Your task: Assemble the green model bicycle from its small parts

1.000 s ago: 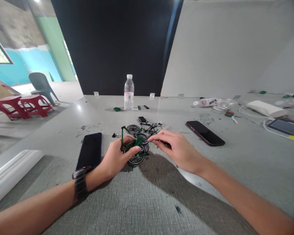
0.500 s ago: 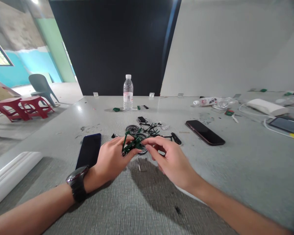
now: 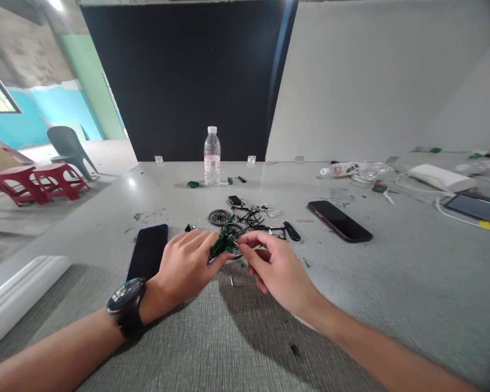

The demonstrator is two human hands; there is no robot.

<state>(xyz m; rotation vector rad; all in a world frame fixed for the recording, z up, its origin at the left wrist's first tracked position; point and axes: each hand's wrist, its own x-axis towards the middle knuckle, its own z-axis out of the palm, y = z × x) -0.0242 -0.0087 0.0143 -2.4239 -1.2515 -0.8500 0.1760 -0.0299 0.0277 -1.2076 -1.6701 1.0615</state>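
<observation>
My left hand (image 3: pixel 188 257) is closed around a green model bicycle part (image 3: pixel 220 244), thumb below and fingers above. My right hand (image 3: pixel 278 262) pinches thumb and forefinger together against that part's right side; whatever lies between these fingertips is too small to make out. Just beyond them is a black spoked toy wheel (image 3: pixel 219 217), and a second wheel (image 3: pixel 233 230) is partly covered by the green part and my fingers. Behind my right hand lie a small black bicycle frame (image 3: pixel 249 216) and a black saddle-like piece (image 3: pixel 292 231).
A blue-black phone (image 3: pixel 147 250) lies left of my hands, a dark phone (image 3: pixel 340 220) to the right. A water bottle (image 3: pixel 212 158) stands at the back before a black panel (image 3: pixel 188 76). A white rail (image 3: pixel 24 299) lies at left; a tiny dark piece (image 3: pixel 294 349) sits in front.
The green part has tipped lower in my left hand, so its upright arm no longer sticks up. My right fingertips stay at its side, now pinched closer together.
</observation>
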